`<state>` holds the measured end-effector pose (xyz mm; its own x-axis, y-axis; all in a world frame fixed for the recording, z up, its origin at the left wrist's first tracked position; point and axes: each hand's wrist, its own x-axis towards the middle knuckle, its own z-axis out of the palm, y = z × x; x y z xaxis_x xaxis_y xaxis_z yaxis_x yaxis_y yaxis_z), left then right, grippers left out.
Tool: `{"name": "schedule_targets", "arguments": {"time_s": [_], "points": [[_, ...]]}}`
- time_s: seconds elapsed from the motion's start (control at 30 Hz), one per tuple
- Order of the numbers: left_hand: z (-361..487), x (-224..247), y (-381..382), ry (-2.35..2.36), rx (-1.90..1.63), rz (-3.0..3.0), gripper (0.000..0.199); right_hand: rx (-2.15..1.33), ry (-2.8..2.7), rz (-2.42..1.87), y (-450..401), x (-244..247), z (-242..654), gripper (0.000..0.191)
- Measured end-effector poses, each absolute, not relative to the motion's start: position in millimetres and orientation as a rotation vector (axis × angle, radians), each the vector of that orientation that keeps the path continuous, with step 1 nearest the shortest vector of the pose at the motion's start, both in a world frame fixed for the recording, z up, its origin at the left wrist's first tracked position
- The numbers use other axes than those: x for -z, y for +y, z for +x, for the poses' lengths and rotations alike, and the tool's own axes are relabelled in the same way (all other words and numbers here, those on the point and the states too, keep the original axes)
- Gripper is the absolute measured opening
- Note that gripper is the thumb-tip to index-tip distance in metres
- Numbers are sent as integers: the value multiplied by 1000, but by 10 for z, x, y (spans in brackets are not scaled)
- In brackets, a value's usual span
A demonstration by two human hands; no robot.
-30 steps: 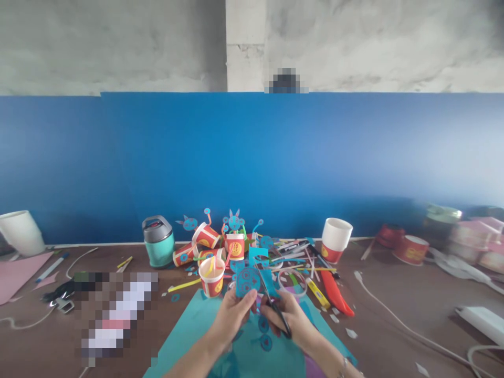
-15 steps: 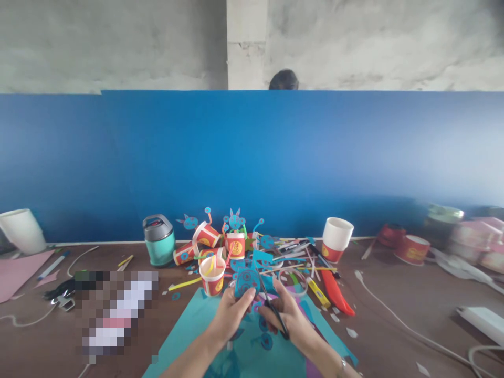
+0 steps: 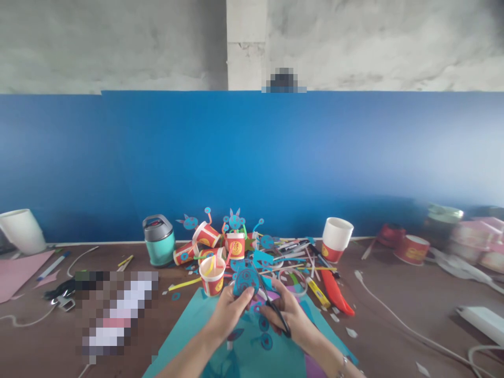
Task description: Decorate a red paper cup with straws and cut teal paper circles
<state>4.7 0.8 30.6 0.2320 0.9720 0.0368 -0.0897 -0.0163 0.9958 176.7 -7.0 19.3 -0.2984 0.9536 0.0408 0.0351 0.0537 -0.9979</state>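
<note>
My left hand [image 3: 232, 310] pinches a blue paper cutout [image 3: 246, 281] with a drawing on it, thumb on top. Black-handled scissors [image 3: 280, 316] are in my right hand [image 3: 290, 314], their blades pointing up beside the cutout's right edge. Beneath both hands lies a teal paper sheet [image 3: 192, 336], with small round blue cutouts [image 3: 266, 342] on it. Just beyond my left hand stands a red and white paper cup [image 3: 212, 275] holding bent straws. Whether the blades touch the cutout, I cannot tell.
Behind are decorated cups [image 3: 235, 245], pens and straws. A teal jar [image 3: 159, 241] stands left, a white-and-red cup stack [image 3: 337, 239] right. A yellow cutter [image 3: 318, 292] and red object [image 3: 336, 294] lie right. A blue partition [image 3: 252, 157] rises behind; a person's head shows above.
The blue cutout has turned slightly and looks rounder; blue paper formerly between it and my right hand no longer shows there. My right hand and the scissors have shifted slightly right.
</note>
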Motion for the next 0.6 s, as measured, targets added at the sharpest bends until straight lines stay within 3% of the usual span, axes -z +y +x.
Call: {"name": "schedule_targets", "arguments": {"time_s": [0.6], "points": [[-24,-433,-6,951,-1027,1200,50,-1454,-1526,-1130,-121,-412,1831,81]]}}
